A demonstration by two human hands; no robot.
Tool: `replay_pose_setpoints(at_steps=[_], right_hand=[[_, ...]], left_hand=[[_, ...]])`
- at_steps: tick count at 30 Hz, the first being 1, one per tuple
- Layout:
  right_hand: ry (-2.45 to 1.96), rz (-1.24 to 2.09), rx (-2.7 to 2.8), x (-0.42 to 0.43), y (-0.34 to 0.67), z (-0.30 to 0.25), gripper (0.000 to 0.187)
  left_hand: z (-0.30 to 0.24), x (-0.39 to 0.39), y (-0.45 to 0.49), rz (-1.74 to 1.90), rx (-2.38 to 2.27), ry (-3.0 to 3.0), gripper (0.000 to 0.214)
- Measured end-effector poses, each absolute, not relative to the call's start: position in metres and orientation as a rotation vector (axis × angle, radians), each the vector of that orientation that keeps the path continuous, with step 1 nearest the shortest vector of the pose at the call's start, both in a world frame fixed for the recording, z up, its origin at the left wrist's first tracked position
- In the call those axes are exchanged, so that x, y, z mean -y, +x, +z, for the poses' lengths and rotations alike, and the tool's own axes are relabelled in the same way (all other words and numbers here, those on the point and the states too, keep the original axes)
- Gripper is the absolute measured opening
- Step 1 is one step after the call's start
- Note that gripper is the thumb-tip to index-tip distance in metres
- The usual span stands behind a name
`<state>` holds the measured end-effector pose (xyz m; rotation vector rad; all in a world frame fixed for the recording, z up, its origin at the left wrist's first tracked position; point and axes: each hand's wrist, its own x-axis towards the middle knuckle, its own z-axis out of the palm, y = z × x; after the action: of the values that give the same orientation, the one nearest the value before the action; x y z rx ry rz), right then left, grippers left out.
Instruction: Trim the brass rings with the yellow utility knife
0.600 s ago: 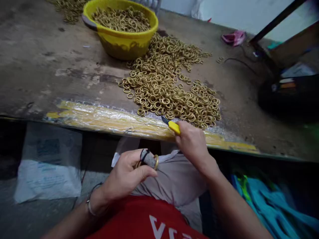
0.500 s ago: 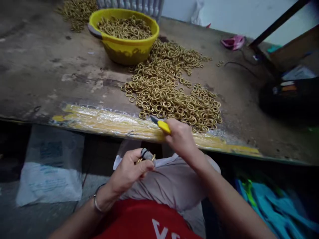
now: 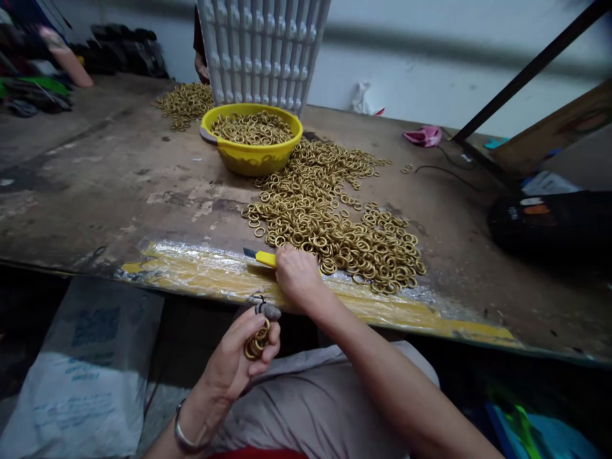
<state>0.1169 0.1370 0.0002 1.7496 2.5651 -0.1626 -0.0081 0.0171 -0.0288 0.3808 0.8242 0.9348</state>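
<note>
Several brass-coloured rings (image 3: 257, 340) are gripped in the curled fingers of my left hand (image 3: 239, 357), over my lap. A grey covering with a black band (image 3: 268, 310) wraps one fingertip of that hand. My right hand (image 3: 299, 274) is closed round a yellow utility knife (image 3: 266, 258), its dark blade pointing left above the taped table edge (image 3: 201, 268). Just beyond the right hand spreads a large heap of loose rings (image 3: 325, 217). Behind the heap stands a yellow basin (image 3: 253, 156) filled with more rings.
A grey slatted panel (image 3: 262, 51) stands behind the basin, with part of another person (image 3: 201, 64) beside it. Another ring pile (image 3: 184, 102) lies at back left. A black object (image 3: 545, 223) sits at right. A white sack (image 3: 90, 370) is below the table.
The view has tilted up, showing more of the panel and wall. My right hand has moved left with the knife. My left hand has turned, so the rings in it show more plainly.
</note>
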Motion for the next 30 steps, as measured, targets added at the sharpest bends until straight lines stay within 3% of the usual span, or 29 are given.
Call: replay_pose_setpoints(at_steps=[4,6,8,11,15,19,30], right_hand=[[1.976,-0.273,-2.693,-0.124,0.156,0.002,0.012],[2.181,-0.542,-2.865,-0.114,0.177,0.003,0.009],[2.388,-1.095,-2.855,-0.102,0.194,0.007,0.017],[2.51,-2.085,-2.393,-0.085,0.204,0.013,0.026],[2.405,-2.753,-1.936,-0.068,0.203,0.013,0.03],[2.275,-2.992,-1.806,-0.058,0.201,0.007,0.029],[2.119,-3.143,-1.716,-0.042,0.203,0.002,0.03]], left_hand=[[-0.029,-0.029,-0.003,0.913,-0.929,0.409,0.037],[-0.027,-0.035,0.002,0.914,-0.94,0.447,0.036],[-0.024,-0.04,0.008,0.934,-0.934,0.496,0.033],[-0.017,-0.047,0.016,0.977,-0.912,0.531,0.029],[-0.005,-0.054,0.023,0.977,-0.84,0.583,0.027],[0.004,-0.056,0.032,0.924,-0.755,0.636,0.028],[0.009,-0.047,0.045,0.807,-0.649,0.657,0.028]])
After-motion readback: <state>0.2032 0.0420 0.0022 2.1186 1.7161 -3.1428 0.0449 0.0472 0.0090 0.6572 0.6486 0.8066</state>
